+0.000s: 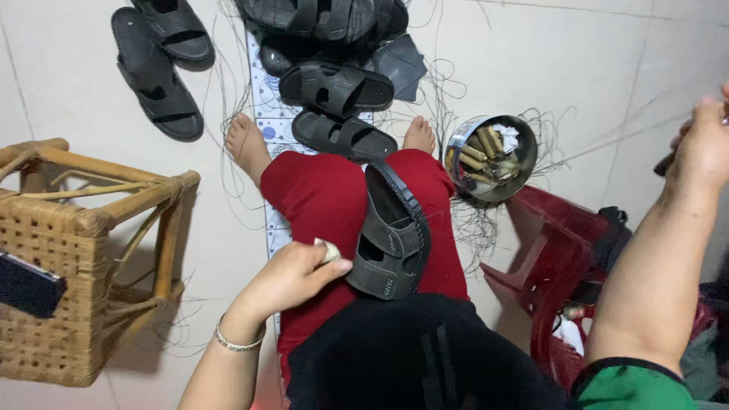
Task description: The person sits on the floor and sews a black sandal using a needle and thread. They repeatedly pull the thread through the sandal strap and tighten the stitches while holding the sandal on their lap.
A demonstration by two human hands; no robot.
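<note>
Black sandal [391,235] on lap; left hand [292,277] beside it, right hand [702,148] raised.

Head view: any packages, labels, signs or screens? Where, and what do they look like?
No signs or lit screens visible.
Flat dark device: on the wicker stool at left, rectangular, black; cannot tell if it is a phone.
Round metal tin: on the floor by the red plastic stool, shiny, holding tan spools; no label visible.
</note>
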